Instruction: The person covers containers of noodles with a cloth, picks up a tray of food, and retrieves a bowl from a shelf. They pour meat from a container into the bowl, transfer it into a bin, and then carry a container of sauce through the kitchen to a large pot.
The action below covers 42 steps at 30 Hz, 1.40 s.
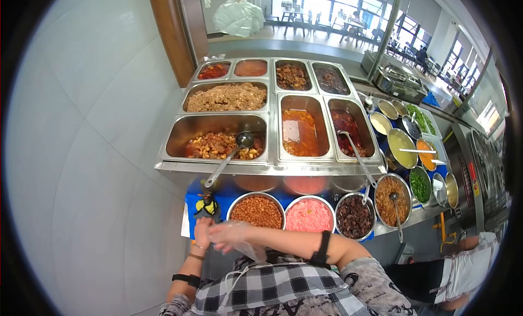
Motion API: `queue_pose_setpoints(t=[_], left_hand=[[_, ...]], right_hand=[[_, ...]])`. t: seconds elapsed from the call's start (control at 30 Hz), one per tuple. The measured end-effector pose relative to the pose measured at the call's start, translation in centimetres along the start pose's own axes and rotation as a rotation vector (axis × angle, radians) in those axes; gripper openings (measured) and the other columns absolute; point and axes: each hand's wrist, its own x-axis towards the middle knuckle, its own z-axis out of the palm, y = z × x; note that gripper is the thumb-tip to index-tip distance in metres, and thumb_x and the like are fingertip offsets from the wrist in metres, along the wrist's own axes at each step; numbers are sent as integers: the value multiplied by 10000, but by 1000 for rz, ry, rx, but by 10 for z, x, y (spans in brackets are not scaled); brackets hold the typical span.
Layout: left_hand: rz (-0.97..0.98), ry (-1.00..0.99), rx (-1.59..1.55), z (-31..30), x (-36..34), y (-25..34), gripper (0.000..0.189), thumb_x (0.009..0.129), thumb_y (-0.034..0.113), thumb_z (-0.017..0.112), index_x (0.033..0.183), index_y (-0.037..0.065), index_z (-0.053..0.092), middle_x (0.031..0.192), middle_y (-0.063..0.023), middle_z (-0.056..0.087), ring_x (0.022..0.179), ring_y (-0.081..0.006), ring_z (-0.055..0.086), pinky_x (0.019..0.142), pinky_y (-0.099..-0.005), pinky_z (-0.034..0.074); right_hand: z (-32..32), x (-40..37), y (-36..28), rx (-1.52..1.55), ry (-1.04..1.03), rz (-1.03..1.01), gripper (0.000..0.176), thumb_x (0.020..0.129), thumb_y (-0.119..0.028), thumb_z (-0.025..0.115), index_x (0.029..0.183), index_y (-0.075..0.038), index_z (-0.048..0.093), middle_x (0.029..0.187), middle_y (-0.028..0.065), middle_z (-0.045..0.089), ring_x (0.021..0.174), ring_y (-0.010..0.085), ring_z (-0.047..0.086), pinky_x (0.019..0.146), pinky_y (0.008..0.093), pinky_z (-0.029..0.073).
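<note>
My left hand [202, 232] is low at the left of the counter, just below a dark item with yellow patches [206, 207]; its fingers are partly hidden. Beside it and touching or overlapping it is my right hand [227, 237], blurred, with clear thin plastic [251, 246] around it and hanging by the wrist. What the fingers of either hand hold cannot be made out. Nearest to the hands is a round bowl of brown beans [256, 212], then a bowl of pink pieces [309, 215].
Steel trays of cooked food stand behind, one with a ladle [235, 148], another with a long-handled spoon [357, 155]. More bowls, one of shredded food [393, 199], line the right. A person [466, 267] is at the lower right. A wall [103, 152] borders the left.
</note>
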Motion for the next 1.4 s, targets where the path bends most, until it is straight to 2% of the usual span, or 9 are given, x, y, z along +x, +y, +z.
queue_pose_setpoints(t=[0.13, 0.2, 0.4, 0.6, 0.83, 1.0, 1.17, 1.23, 1.4], left_hand=[[-395, 57, -181, -50, 13, 15, 150, 619, -49, 476, 681, 59, 558, 704, -120, 538, 674, -281, 532, 608, -338, 434], [-283, 380, -107, -78, 25, -6, 130, 645, -43, 470, 713, 44, 538, 671, -112, 525, 618, -240, 523, 582, -312, 428], [-193, 647, -218, -218, 116, 38, 55, 744, 56, 525, 784, 20, 533, 676, -44, 537, 592, -112, 481, 561, -241, 411], [-340, 215, -778, -276, 260, 36, 163, 735, 162, 566, 803, 16, 547, 692, -38, 553, 617, -107, 537, 574, -228, 454], [-460, 30, -888, -232, 425, -20, 101, 695, 77, 565, 754, -5, 553, 628, -68, 543, 513, -153, 534, 483, -265, 472], [-580, 37, -551, -183, 518, -53, 83, 690, 56, 563, 690, -22, 538, 618, -99, 548, 519, -182, 549, 472, -297, 463], [-446, 15, -212, -162, 566, -54, 134, 676, 84, 589, 695, -46, 563, 653, -119, 566, 521, -189, 554, 472, -295, 462], [-513, -94, -186, -165, 571, -42, 264, 689, 109, 536, 923, 1, 595, 1001, -191, 561, 976, -316, 524, 810, -354, 426], [-480, -124, -6, -171, 576, -27, 289, 714, 167, 536, 967, 41, 594, 1046, -144, 555, 986, -282, 527, 819, -343, 427]], right_hand=[[-15, -54, -2, -124, -2, -11, 513, 811, -292, 527, 1232, -47, 362, 1078, 86, 498, 937, 199, 529, 752, 281, 440], [-24, -80, -1, -115, 25, -21, 492, 813, -290, 519, 1222, -57, 377, 1076, 84, 503, 922, 191, 542, 732, 269, 451], [-42, -125, -17, -63, 50, -115, 452, 819, -303, 512, 1181, -45, 426, 1068, 92, 517, 924, 182, 543, 722, 253, 457], [-28, -119, -67, -31, 209, -172, 409, 811, -211, 544, 1148, -3, 443, 1069, 96, 514, 922, 178, 532, 765, 269, 434], [-1, -94, -102, 162, 460, -353, 335, 808, -144, 543, 1093, 21, 485, 1034, 116, 528, 894, 209, 547, 771, 313, 447], [16, -88, -108, 232, 737, -324, 276, 775, -82, 564, 1022, 37, 531, 957, 148, 567, 859, 225, 572, 779, 330, 455], [26, -90, -109, 292, 897, -305, 304, 762, -80, 571, 1037, 39, 520, 947, 161, 572, 850, 246, 581, 793, 334, 455], [32, -89, -118, 313, 949, -282, 308, 753, -66, 576, 1037, 40, 520, 946, 154, 573, 848, 237, 579, 792, 331, 457], [32, -90, -134, 254, 1066, -281, 304, 752, -47, 570, 1037, 44, 516, 943, 123, 578, 837, 225, 580, 775, 331, 464]])
